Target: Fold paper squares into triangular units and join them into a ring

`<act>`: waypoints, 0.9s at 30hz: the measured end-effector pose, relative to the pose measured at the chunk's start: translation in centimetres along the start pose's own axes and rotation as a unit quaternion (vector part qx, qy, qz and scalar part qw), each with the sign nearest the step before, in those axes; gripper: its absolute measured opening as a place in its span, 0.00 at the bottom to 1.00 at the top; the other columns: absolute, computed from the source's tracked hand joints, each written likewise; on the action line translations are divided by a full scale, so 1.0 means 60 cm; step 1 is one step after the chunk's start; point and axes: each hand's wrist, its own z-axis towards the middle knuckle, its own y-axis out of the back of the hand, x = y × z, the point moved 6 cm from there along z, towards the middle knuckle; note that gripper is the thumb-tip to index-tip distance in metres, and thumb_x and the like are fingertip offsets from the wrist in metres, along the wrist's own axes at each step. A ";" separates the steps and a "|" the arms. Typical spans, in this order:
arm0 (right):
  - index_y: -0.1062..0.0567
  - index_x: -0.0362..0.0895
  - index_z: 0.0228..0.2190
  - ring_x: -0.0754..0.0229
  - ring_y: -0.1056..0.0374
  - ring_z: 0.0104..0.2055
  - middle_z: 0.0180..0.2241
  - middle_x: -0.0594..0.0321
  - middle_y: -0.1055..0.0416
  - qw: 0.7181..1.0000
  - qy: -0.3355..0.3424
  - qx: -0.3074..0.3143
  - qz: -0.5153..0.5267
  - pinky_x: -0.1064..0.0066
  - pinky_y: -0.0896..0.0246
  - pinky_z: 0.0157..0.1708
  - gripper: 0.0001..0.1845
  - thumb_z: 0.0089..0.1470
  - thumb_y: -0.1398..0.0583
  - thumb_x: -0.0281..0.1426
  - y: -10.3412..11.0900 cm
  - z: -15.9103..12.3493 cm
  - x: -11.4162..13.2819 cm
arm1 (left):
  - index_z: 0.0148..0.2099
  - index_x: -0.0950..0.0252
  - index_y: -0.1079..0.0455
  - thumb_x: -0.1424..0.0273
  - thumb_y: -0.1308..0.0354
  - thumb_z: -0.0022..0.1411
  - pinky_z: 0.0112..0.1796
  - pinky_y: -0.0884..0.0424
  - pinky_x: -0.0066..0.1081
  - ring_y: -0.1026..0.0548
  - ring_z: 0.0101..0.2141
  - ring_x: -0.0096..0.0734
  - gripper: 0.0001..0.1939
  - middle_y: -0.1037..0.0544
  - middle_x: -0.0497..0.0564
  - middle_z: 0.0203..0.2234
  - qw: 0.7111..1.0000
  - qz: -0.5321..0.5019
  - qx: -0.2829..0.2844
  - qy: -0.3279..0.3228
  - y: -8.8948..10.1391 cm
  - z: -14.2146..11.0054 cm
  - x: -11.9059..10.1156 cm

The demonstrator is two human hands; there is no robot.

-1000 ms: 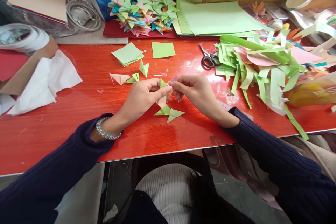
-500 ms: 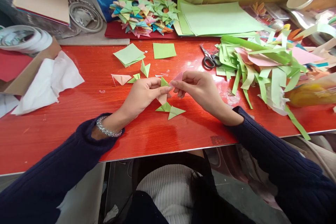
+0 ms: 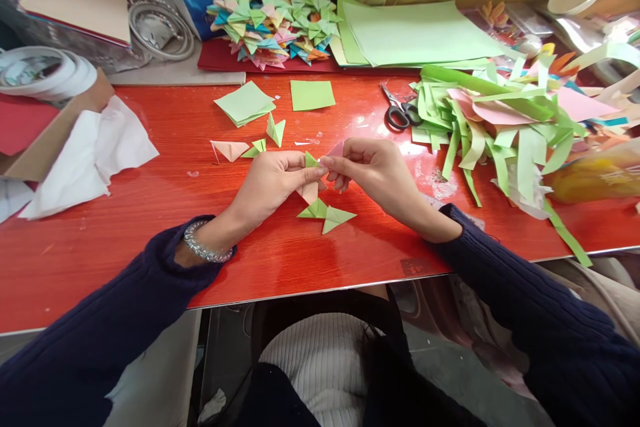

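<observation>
Over the middle of the red table (image 3: 125,213) my left hand (image 3: 270,180) is closed on a cluster of joined folded paper pieces (image 3: 311,190), green and pale pink. My right hand (image 3: 373,170) pinches a small pink folded piece (image 3: 336,149) and holds it against that cluster. Their fingertips meet at the centre. More green folded points (image 3: 327,213) of the cluster rest on the table just below the hands.
Loose folded pieces (image 3: 250,143) and green paper squares (image 3: 245,103) lie beyond the hands. Scissors (image 3: 399,110) sit right of them, beside a heap of paper strips (image 3: 500,127). A pile of coloured folded pieces (image 3: 273,23), green sheets (image 3: 415,33), tape rolls (image 3: 45,70) and white tissue (image 3: 85,153) ring the table.
The hands have stayed nearly in place. My right hand has shifted the pink piece slightly against the cluster held by my left hand.
</observation>
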 end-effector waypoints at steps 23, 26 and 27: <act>0.30 0.41 0.28 0.68 0.31 0.22 0.21 0.64 0.28 0.992 -0.083 0.057 0.081 0.74 0.33 0.25 0.20 0.52 0.36 0.45 -0.007 0.010 -0.019 | 0.25 0.66 0.29 0.60 0.35 0.54 0.27 0.36 0.26 0.31 0.22 0.22 0.15 0.28 0.45 0.18 0.999 -0.016 0.029 0.036 -0.004 0.004 0.004; 0.32 0.42 0.29 0.67 0.31 0.21 0.22 0.64 0.27 0.992 -0.068 0.051 0.092 0.73 0.33 0.24 0.20 0.50 0.36 0.46 -0.009 0.008 -0.016 | 0.26 0.66 0.28 0.60 0.35 0.54 0.27 0.35 0.25 0.31 0.22 0.22 0.14 0.28 0.45 0.18 0.999 -0.026 0.036 0.032 -0.006 0.004 0.000; 0.33 0.43 0.27 0.67 0.31 0.21 0.22 0.64 0.27 0.993 -0.061 0.048 0.089 0.73 0.33 0.23 0.21 0.50 0.36 0.47 -0.009 0.007 -0.015 | 0.27 0.66 0.28 0.60 0.35 0.54 0.26 0.35 0.26 0.31 0.22 0.22 0.14 0.27 0.45 0.19 0.998 -0.031 0.039 0.033 -0.007 0.003 -0.001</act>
